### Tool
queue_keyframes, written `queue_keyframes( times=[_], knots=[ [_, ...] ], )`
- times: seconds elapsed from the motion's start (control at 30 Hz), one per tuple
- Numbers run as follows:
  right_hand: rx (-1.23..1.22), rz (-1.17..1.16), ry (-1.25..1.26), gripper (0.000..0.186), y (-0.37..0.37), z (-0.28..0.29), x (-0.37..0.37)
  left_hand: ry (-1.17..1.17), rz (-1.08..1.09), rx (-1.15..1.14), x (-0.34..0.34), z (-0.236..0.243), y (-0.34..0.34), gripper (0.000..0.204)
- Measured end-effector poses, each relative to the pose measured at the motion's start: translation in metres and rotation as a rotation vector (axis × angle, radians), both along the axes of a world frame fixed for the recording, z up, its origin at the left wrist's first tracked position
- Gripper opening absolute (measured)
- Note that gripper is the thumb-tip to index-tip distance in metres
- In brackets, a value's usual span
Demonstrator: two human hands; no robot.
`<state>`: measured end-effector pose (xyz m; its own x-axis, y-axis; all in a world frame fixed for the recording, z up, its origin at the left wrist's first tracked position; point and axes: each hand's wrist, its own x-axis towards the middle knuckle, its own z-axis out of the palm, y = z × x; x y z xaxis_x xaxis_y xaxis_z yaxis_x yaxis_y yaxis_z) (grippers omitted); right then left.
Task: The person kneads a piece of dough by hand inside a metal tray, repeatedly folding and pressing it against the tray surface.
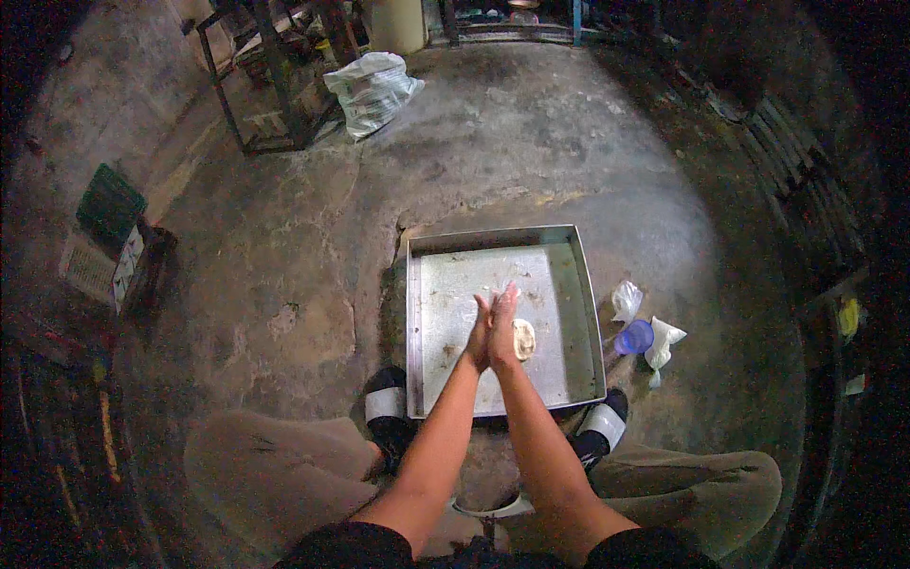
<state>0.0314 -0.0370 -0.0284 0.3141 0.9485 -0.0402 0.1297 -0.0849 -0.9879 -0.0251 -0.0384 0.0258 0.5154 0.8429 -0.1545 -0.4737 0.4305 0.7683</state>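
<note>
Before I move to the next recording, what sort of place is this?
Probably a rough workshop, storeroom or household utility space; the picture can't settle which. The worn, stained grey concrete floor, a dark angular open frame and a bulging white plastic sack suggest it.

Below us we see a shallow tray of thin metal, dull silver with a faint sheen and brownish stains over its smooth base, and on it a pale lump of dough that looks soft and matt. Beside it we make out a blue-violet cup of smooth, see-through plastic and two bags of thin, crinkled, glossy film. We find the floor rough, pitted and concrete-like, the trousers matt cloth, and the pale sack creased, shiny plastic.
</note>
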Motion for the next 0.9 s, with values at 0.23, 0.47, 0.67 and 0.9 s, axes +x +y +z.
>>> queue_keyframes(
  times=[0.23, 0.47, 0.67, 0.9],
  knots=[
    [0.045, 0.027, -0.270, 0.064, 0.010, -0.022, 0.061, -0.413, -0.050, -0.256, 0.026, 0.026, -0.022, 0.111],
    [-0.303, 0.499, 0.406, 0.077, -0.025, 0.118, -0.031, 0.168, 0.504, 0.062, -0.046, -0.031, 0.014, 0.090],
    [-0.339, 0.374, 0.372, 0.081, -0.012, 0.075, 0.016, -0.118, 0.360, -0.169, 0.013, -0.012, -0.003, 0.097],
    [-0.103, 0.024, 0.998, 0.083, 0.005, 0.047, 0.084, -0.772, -0.026, -0.344, 0.030, 0.042, -0.013, 0.113]
  ],
)
